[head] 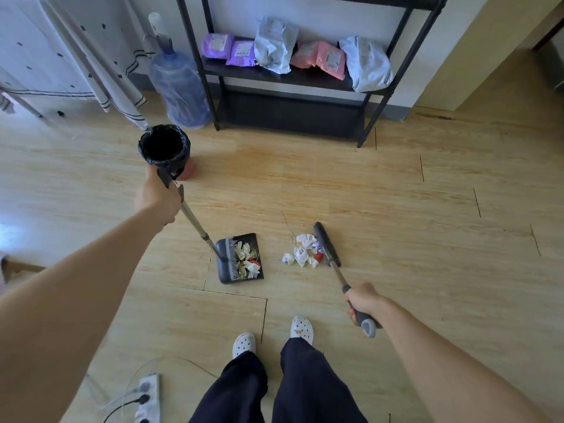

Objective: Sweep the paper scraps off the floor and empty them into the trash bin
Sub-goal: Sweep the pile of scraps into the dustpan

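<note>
Both hands grip long handles, right hand (363, 302) the broom (327, 244), left hand (158, 195) the dustpan (239, 259); featherlight paper scraps (302, 253) likely scatter easily.

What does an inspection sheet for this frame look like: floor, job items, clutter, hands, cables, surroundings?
Surface: wood-look floor, bare apart from the scraps.
Job's things: dustpan already holds some scraps; loose paper scraps lie against the broom head; trash bin lined with a black bag.
Clutter: nothing seen.
Grippers: left hand grips the dustpan handle; right hand grips the broom handle.
Cables: power strip with plugged cords near the feet.
Surroundings: shelf of parcels, water jug.
</note>
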Action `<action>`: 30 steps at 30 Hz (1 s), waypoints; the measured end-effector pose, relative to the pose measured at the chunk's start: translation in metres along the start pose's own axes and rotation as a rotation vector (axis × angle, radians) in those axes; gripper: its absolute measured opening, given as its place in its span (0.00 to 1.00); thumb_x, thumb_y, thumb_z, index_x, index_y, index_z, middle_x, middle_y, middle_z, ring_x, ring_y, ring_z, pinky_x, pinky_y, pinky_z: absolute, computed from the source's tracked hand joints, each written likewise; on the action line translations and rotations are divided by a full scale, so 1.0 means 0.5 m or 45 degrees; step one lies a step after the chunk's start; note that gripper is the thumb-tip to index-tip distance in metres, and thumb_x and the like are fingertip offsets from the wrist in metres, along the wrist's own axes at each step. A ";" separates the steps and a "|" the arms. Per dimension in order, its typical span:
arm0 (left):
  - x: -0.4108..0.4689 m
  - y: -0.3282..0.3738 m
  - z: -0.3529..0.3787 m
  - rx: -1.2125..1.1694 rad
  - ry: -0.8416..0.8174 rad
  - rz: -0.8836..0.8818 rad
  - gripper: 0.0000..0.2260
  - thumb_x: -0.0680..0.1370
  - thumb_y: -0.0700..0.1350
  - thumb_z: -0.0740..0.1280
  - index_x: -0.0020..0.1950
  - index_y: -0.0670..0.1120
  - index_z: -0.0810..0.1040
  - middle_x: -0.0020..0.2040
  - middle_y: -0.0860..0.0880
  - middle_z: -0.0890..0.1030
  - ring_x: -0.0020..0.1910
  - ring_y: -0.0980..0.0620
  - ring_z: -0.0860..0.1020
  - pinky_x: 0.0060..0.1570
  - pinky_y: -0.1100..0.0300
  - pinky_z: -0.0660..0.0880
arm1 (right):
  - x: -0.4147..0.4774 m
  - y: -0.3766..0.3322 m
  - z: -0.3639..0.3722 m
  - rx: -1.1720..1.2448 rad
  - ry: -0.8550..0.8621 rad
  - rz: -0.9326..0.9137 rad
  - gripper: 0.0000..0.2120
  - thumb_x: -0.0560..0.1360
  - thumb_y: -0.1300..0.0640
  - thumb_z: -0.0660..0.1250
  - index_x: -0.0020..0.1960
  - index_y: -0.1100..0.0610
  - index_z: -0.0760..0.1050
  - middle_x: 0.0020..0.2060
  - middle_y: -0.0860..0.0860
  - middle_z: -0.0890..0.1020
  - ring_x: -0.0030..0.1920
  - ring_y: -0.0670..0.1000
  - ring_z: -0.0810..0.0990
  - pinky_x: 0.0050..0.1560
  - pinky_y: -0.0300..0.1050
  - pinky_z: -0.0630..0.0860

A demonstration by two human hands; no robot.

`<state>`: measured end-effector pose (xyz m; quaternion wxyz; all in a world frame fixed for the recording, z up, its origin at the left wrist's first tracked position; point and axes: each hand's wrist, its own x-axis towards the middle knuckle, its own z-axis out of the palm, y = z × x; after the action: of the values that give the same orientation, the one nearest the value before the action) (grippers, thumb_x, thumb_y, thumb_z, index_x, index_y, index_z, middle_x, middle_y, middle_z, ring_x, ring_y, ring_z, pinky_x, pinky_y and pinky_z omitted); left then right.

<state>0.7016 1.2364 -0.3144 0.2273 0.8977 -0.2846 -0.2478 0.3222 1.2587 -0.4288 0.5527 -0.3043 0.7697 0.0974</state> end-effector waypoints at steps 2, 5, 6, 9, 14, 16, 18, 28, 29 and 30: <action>0.007 -0.029 -0.015 -0.028 -0.006 0.009 0.04 0.81 0.42 0.55 0.55 0.46 0.63 0.36 0.43 0.69 0.26 0.46 0.69 0.27 0.61 0.68 | -0.024 0.002 0.042 0.002 -0.026 -0.013 0.07 0.79 0.59 0.56 0.49 0.63 0.69 0.23 0.54 0.70 0.20 0.51 0.68 0.25 0.41 0.67; 0.020 -0.072 -0.032 -0.055 0.021 0.026 0.02 0.81 0.42 0.54 0.51 0.47 0.61 0.38 0.42 0.70 0.26 0.46 0.68 0.26 0.60 0.67 | -0.056 -0.005 0.101 0.023 -0.047 -0.009 0.06 0.79 0.60 0.56 0.49 0.62 0.68 0.24 0.55 0.70 0.21 0.51 0.68 0.25 0.42 0.67; 0.021 -0.080 -0.034 -0.060 0.027 0.036 0.02 0.81 0.42 0.54 0.51 0.47 0.61 0.37 0.43 0.70 0.27 0.45 0.69 0.26 0.59 0.68 | -0.068 -0.009 0.117 0.027 -0.057 -0.007 0.05 0.79 0.60 0.56 0.50 0.62 0.67 0.25 0.54 0.70 0.20 0.50 0.68 0.25 0.41 0.67; 0.024 -0.094 -0.035 -0.082 0.031 0.081 0.06 0.81 0.42 0.55 0.57 0.44 0.65 0.39 0.44 0.70 0.33 0.43 0.71 0.32 0.50 0.73 | -0.110 -0.024 0.173 0.016 -0.102 -0.020 0.05 0.78 0.64 0.54 0.51 0.62 0.67 0.25 0.54 0.71 0.20 0.49 0.69 0.24 0.40 0.68; 0.029 -0.102 -0.023 -0.114 0.025 0.098 0.08 0.80 0.43 0.56 0.58 0.43 0.64 0.43 0.40 0.74 0.36 0.42 0.73 0.33 0.52 0.71 | -0.166 -0.036 0.254 0.048 -0.238 -0.017 0.04 0.78 0.65 0.55 0.45 0.61 0.67 0.27 0.54 0.71 0.21 0.48 0.68 0.21 0.37 0.67; 0.035 -0.107 -0.025 -0.132 0.024 0.098 0.08 0.80 0.43 0.56 0.59 0.44 0.64 0.46 0.38 0.77 0.38 0.38 0.76 0.34 0.49 0.74 | -0.186 -0.039 0.281 0.048 -0.292 -0.036 0.06 0.78 0.64 0.55 0.43 0.61 0.68 0.27 0.54 0.70 0.22 0.48 0.67 0.21 0.37 0.67; 0.036 -0.108 -0.028 -0.128 0.019 0.084 0.09 0.80 0.44 0.56 0.60 0.46 0.64 0.49 0.37 0.78 0.44 0.35 0.79 0.36 0.47 0.76 | -0.202 -0.041 0.308 -0.006 -0.324 -0.094 0.07 0.78 0.64 0.55 0.50 0.64 0.71 0.27 0.54 0.70 0.22 0.48 0.67 0.23 0.39 0.68; 0.031 -0.097 -0.033 -0.134 -0.007 0.091 0.12 0.80 0.44 0.56 0.64 0.47 0.63 0.55 0.37 0.77 0.49 0.33 0.79 0.47 0.39 0.79 | -0.239 -0.042 0.348 -0.180 -0.330 -0.181 0.17 0.80 0.58 0.53 0.65 0.64 0.67 0.28 0.54 0.71 0.24 0.48 0.68 0.28 0.42 0.69; 0.034 -0.099 -0.034 -0.129 -0.011 0.093 0.12 0.80 0.44 0.56 0.64 0.47 0.63 0.55 0.37 0.77 0.49 0.33 0.79 0.46 0.39 0.79 | -0.241 -0.042 0.335 -0.192 -0.318 -0.194 0.17 0.80 0.59 0.53 0.64 0.66 0.68 0.27 0.53 0.70 0.23 0.48 0.68 0.28 0.42 0.68; 0.036 -0.100 -0.037 -0.126 -0.014 0.089 0.12 0.80 0.44 0.56 0.63 0.47 0.63 0.54 0.37 0.77 0.49 0.33 0.79 0.45 0.40 0.80 | -0.245 -0.042 0.320 -0.197 -0.311 -0.205 0.16 0.80 0.59 0.53 0.63 0.66 0.69 0.26 0.53 0.70 0.23 0.48 0.67 0.25 0.41 0.68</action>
<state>0.7451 1.2668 -0.3330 0.2784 0.8736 -0.3043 -0.2584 0.4859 1.3641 -0.3725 0.6231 -0.3926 0.6601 0.1480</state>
